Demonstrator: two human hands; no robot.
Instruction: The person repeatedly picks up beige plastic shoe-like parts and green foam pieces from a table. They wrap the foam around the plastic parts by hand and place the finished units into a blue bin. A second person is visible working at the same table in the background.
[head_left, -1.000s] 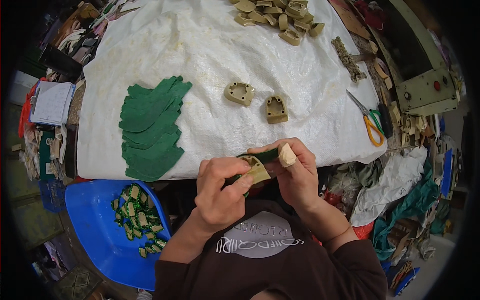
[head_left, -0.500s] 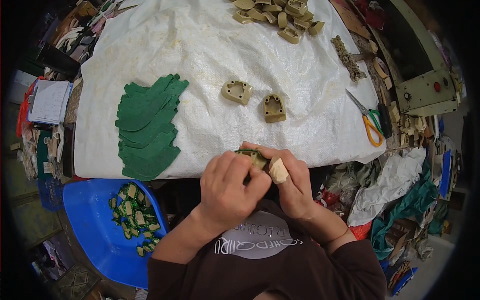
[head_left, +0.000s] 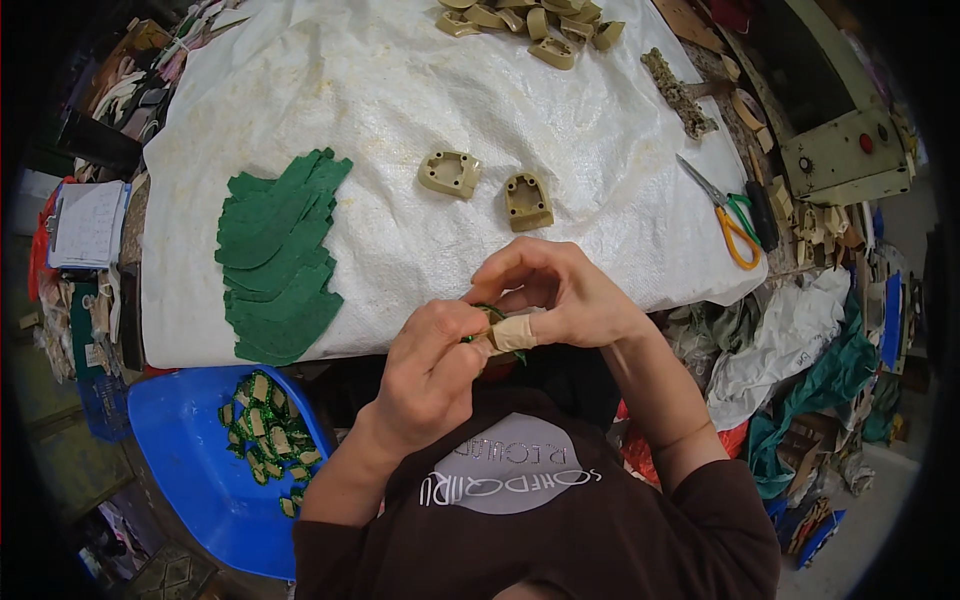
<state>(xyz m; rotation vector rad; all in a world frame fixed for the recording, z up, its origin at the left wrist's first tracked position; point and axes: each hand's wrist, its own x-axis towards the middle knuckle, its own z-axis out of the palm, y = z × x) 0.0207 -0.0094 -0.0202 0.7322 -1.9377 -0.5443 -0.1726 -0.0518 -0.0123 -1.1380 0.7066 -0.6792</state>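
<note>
A shoe heel (head_left: 491, 312) with glittery green covering at its edges is held between my hands, close to my body at the table's front edge; fingers hide most of it. My left hand (head_left: 428, 365) is closed, pinching it from the left. On the right, my right hand (head_left: 565, 295) curls its fingers over the far side, and its thumb, wrapped in beige tape, presses against the heel. Two bare olive-beige heels, a left one (head_left: 447, 174) and a right one (head_left: 527, 202), lie hollow side up beyond my hands. Overlapping green cover pieces (head_left: 275, 260) lie to the left.
White sheeting (head_left: 400, 100) covers the table. More bare heels (head_left: 550, 50) are heaped at its far edge. Orange-handled scissors (head_left: 735, 235) lie at the right, near a grey-green machine box (head_left: 840, 165). A blue basin (head_left: 190, 480) at lower left contains several green-covered heels.
My right hand has lifted and opened its fingers wider, its taped thumb swinging left across the heel. Both hands and the heel have shifted slightly left; the view has moved a little too.
</note>
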